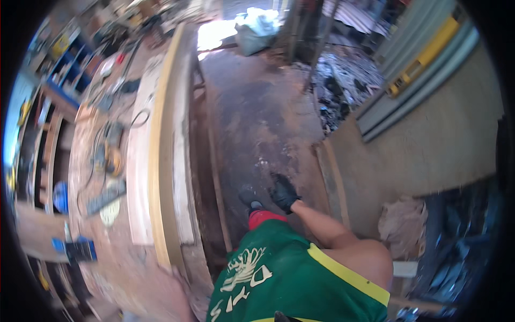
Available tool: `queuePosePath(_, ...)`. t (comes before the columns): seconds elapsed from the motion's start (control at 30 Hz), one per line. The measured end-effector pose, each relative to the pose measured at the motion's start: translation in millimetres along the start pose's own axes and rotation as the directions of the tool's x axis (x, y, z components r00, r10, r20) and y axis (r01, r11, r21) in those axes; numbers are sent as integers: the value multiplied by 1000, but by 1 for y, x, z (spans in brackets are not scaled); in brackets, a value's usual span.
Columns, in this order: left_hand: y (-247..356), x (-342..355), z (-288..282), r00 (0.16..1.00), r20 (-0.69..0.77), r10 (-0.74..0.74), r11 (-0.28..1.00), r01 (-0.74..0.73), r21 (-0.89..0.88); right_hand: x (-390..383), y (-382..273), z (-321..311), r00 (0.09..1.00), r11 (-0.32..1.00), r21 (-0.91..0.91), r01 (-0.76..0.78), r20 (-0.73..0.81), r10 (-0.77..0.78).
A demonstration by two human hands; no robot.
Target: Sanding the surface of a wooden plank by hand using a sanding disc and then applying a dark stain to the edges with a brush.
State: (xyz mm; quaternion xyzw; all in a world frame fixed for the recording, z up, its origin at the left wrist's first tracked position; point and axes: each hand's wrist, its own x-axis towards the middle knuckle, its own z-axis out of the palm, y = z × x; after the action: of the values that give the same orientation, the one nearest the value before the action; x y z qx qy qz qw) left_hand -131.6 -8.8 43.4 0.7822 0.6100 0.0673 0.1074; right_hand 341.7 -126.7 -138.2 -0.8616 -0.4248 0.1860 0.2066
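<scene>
My right hand [283, 192] wears a black glove and hangs beside my hip over the dark dirt floor [257, 118]. Its fingers are loosely apart and hold nothing. My bare right arm runs back to a green shirt with yellow trim [289, 279]. One dark shoe [249, 197] shows just left of the hand. A blurred skin-toned shape [174, 290] lies by the near end of the long wooden workbench [161, 161]; it may be my left arm, and no hand can be made out there.
Long boards [140, 161], a yellow power tool [112, 158] with cables and small blue items lie on the bench. A plank [332, 182] lies on the floor at right. A yellow level [424, 59] leans on a corrugated wall; scrap [348, 80] is piled beyond.
</scene>
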Motion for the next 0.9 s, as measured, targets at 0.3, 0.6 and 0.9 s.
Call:
queuePosePath(0.3,75,166,47,995,-52,87,995,-85,54,-23,17,38,993,989,138,-53,113,37)
queuePosePath(0.6,-50,-111,-20,956,67,-287,948,293,-120,-21,-23,67,981,959,280,34,175,-86)
queuePosePath(0.9,-66,-145,-26,666,70,-743,618,722,-311,-47,49,28,995,969,233,-83,76,67)
